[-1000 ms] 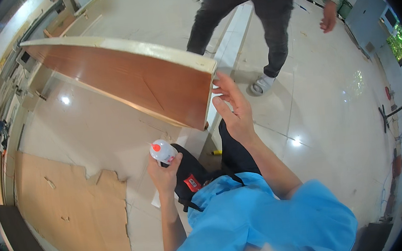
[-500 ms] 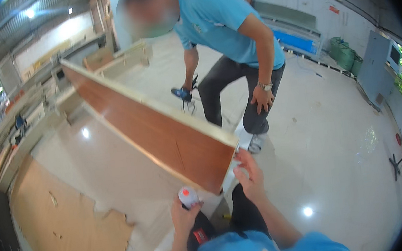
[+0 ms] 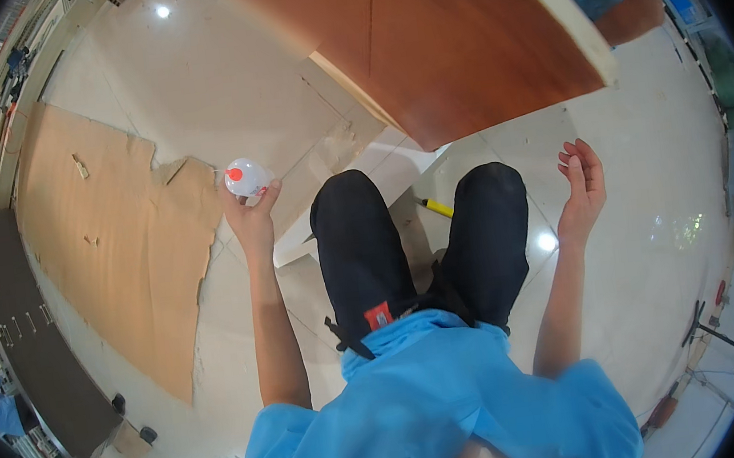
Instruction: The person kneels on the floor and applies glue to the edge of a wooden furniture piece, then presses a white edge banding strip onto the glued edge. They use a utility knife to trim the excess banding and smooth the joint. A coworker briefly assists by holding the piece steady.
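Observation:
My left hand [image 3: 251,219] is closed round a white plastic bottle [image 3: 252,184] with a red tip, held out left of my knees above the floor. To the right of my other knee is my right hand [image 3: 583,184], raised and apart from everything, its fingers loosely bent with nothing visible in them. Ahead of my knees lies the near end of a long brown wood-faced board [image 3: 473,48] with a pale edge; neither hand touches it. White support pieces [image 3: 391,162] show under its end.
A yellow-handled tool [image 3: 438,208] lies on the floor between my knees. A torn brown sheet [image 3: 118,246] is spread at left, beside a dark curved-looking bench [image 3: 33,327]. At upper right, a co-worker's arm [image 3: 634,4] is beside the board. A thin stand [image 3: 723,336] is far right.
My view has tipped downward. My right hand has come away from the board's end and moved right. My left hand has moved left with the bottle. The co-worker is mostly out of view.

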